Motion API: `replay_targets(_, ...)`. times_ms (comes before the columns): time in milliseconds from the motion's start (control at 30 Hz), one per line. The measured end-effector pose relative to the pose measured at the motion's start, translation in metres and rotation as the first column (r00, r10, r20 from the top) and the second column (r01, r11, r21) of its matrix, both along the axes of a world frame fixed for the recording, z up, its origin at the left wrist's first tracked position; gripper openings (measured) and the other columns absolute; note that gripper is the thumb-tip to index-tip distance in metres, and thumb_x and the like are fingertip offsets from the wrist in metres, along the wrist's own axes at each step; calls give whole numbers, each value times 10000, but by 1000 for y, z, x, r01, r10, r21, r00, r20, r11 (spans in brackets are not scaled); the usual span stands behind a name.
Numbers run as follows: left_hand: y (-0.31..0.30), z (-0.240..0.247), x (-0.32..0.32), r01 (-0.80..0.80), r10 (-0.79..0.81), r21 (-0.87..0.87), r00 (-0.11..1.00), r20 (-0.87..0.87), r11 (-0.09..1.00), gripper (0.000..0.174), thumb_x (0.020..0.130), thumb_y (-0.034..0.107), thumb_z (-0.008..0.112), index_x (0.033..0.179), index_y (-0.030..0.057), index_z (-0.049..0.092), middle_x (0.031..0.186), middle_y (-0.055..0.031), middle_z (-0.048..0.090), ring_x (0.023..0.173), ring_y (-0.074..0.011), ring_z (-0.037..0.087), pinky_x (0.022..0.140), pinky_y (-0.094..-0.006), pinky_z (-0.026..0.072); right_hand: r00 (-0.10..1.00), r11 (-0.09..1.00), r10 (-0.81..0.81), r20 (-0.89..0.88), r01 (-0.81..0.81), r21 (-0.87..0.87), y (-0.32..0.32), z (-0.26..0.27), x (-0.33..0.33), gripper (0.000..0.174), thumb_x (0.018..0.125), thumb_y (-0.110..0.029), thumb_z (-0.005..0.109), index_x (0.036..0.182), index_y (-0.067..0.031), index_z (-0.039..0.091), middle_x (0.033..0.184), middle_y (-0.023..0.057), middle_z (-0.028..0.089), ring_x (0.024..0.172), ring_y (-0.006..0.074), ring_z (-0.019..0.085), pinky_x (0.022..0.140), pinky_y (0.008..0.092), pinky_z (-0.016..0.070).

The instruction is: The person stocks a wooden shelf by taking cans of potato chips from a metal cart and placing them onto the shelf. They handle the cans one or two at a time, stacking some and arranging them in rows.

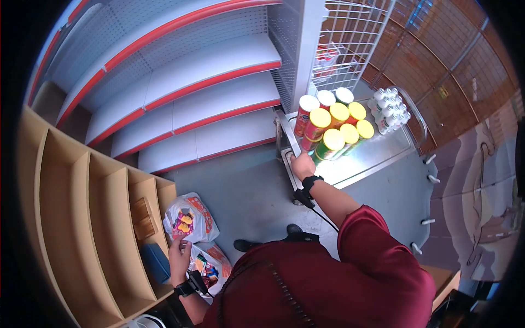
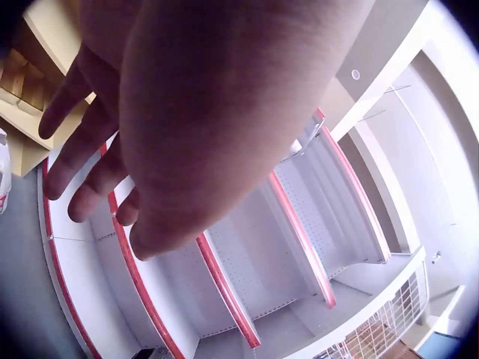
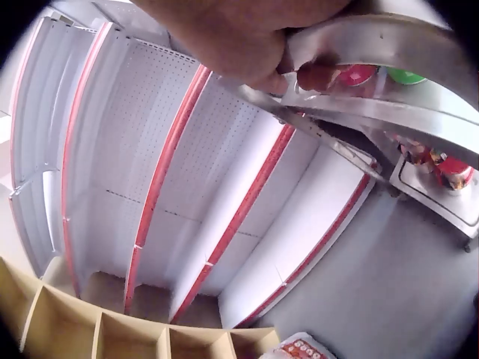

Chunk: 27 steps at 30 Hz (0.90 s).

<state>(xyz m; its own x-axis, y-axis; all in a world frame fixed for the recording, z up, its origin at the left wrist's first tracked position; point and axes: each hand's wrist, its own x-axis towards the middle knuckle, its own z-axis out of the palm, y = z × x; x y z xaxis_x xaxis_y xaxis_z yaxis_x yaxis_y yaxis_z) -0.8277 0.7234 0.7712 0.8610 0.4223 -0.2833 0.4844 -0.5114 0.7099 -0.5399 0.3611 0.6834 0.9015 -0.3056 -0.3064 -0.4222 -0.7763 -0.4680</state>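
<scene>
On the near left end of a metal trolley, my right hand grips the steel handle bar, its fingers curled round it in the right wrist view. Close by on the trolley's top stand several tall canisters with yellow or white lids. A pack of white-capped bottles sits farther back. My left hand hangs low at the left with nothing in it; its fingers are loosely spread in the left wrist view. Below and beside it are two plastic bags of packaged goods.
White shelving with red edge strips runs along the back. A wooden cubby unit lines the left side, holding a blue box. A wire grid panel rises behind the trolley. Red-lidded goods lie on the trolley's lower shelf.
</scene>
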Motion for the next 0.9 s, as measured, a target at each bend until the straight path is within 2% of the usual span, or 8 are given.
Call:
replay_targets(67,-6,-13,-2,-51,51,-1,999,-10,999,319,832,82,609,1133,-6,550,906,-113,643,799,-167,617,720,-282,488,998,999,46,38,-45,-24,1,-5,-2,410,788,-338,604,998,9,540,932,231,629,898,368,612,789,433,487)
replay_targets(133,-30,-10,5,70,-75,109,996,40,992,343,814,124,627,1128,7,557,870,-144,648,801,-219,639,711,-315,492,995,996,86,48,-86,-17,-7,-10,1,421,774,-322,610,1018,9,523,936,230,627,907,376,607,800,439,482)
replay_targets(333,-81,21,6,40,-50,171,997,54,984,348,807,171,634,1122,38,568,885,-153,643,784,-249,641,706,-337,503,985,986,158,66,-161,38,-10,-17,5,433,776,-281,598,1028,48,475,946,281,607,901,413,601,801,463,475)
replay_targets(400,-91,28,-7,-31,32,135,999,-6,990,356,808,190,632,1128,46,566,884,-150,643,757,-247,644,683,-339,506,988,985,132,76,-139,97,-8,-8,5,404,790,-291,578,1002,46,509,974,276,598,939,420,585,798,464,473)
replay_targets(533,-106,23,-50,-72,67,245,997,28,967,376,817,244,621,1119,29,564,878,-143,650,751,-268,643,679,-352,506,961,970,217,170,-232,74,-12,-25,12,418,801,-261,549,1056,59,464,978,297,588,947,442,572,820,475,454)
replay_targets(567,-120,27,-74,-143,150,253,989,-8,957,376,817,244,621,1119,29,564,878,-143,650,751,-268,643,679,-352,506,961,965,237,141,-249,82,-7,-22,8,427,799,-252,550,1069,64,452,983,302,585,947,443,572,824,477,451)
replay_targets(767,-151,11,-113,-256,273,180,959,-74,950,382,814,272,622,1107,32,565,883,-148,649,782,-288,635,694,-364,499,949,959,268,167,-279,45,-9,-23,18,440,789,-218,564,1043,124,454,977,326,581,940,441,579,828,465,465)
replay_targets(900,-167,6,-122,-283,294,121,951,-91,952,383,821,279,614,1114,38,566,935,-162,635,839,-285,626,729,-357,491,962,969,233,143,-242,54,-12,-31,23,446,787,-230,596,1065,97,472,1023,297,583,978,422,572,857,447,451)
